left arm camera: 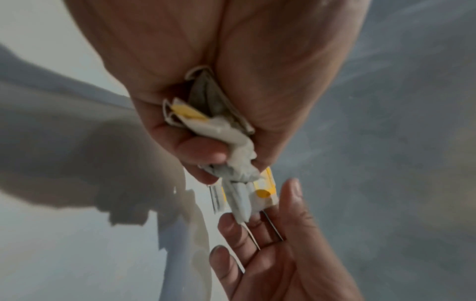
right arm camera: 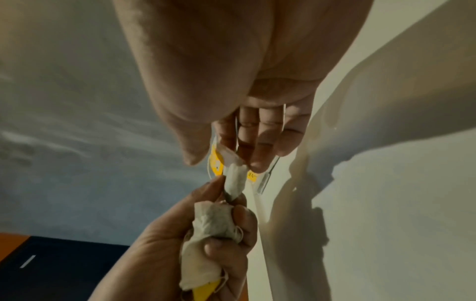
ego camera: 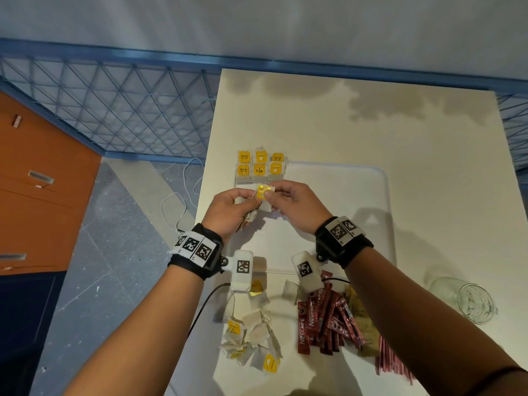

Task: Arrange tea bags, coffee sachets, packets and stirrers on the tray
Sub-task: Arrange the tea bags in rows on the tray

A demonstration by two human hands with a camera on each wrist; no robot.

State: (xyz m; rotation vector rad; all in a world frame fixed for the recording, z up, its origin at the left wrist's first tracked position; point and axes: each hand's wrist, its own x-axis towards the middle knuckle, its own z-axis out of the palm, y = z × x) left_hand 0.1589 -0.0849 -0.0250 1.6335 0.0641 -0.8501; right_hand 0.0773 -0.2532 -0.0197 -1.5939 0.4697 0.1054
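Observation:
A white tray (ego camera: 357,195) lies on the cream table. Several tea bags with yellow tags (ego camera: 259,167) lie in two rows at its far left corner. Just in front of them my left hand (ego camera: 245,198) grips a crumpled bunch of tea bags (left arm camera: 231,132), which also shows in the right wrist view (right arm camera: 213,222). My right hand (ego camera: 281,195) meets it and pinches one tea bag (ego camera: 263,194) by its yellow tag (right arm camera: 216,163) between thumb and fingers. Near the table's front edge lie loose tea bags (ego camera: 251,338), red coffee sachets (ego camera: 323,321), brown packets (ego camera: 360,312) and red stirrers (ego camera: 391,361).
A glass jar (ego camera: 471,301) lies on its side at the right of the table. Left of the table's edge are the floor with a white cable (ego camera: 183,195), an orange cabinet (ego camera: 37,181) and a blue mesh fence (ego camera: 114,110).

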